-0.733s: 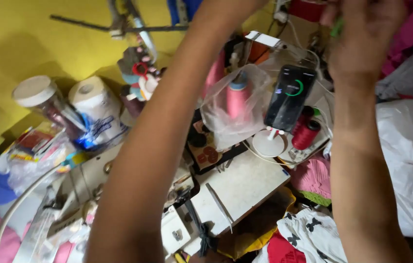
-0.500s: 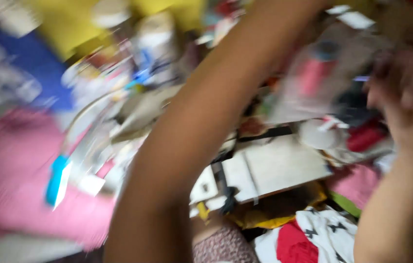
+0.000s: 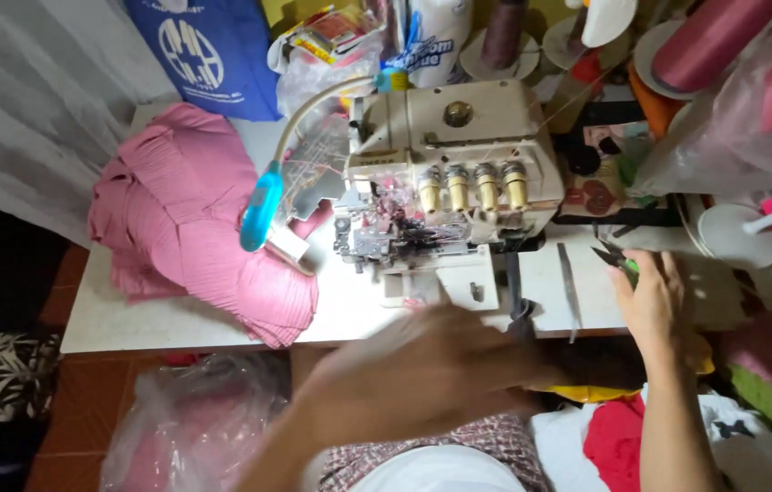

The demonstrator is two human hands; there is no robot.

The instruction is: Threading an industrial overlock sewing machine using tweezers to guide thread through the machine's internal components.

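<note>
The right hand [image 3: 652, 296] lies flat near the right end of the table [image 3: 122, 319], fingers together, with a small green-handled thread snip [image 3: 618, 259] at its fingertips; whether it pinches the snip or only touches it cannot be told. The left hand [image 3: 422, 369] is blurred at the front edge of the table, its fingers loosely curled and holding nothing that shows. Just behind it, at the middle of the table, stands a cream overlock sewing machine [image 3: 449, 169] with four brass tension knobs. A gooseneck lamp [image 3: 263, 210] with a blue head bends out from the machine's left side. Pleated pink fabric [image 3: 194, 228] is heaped on the left half of the table. Pink thread cones [image 3: 709, 41] stand at the back right corner.
</note>
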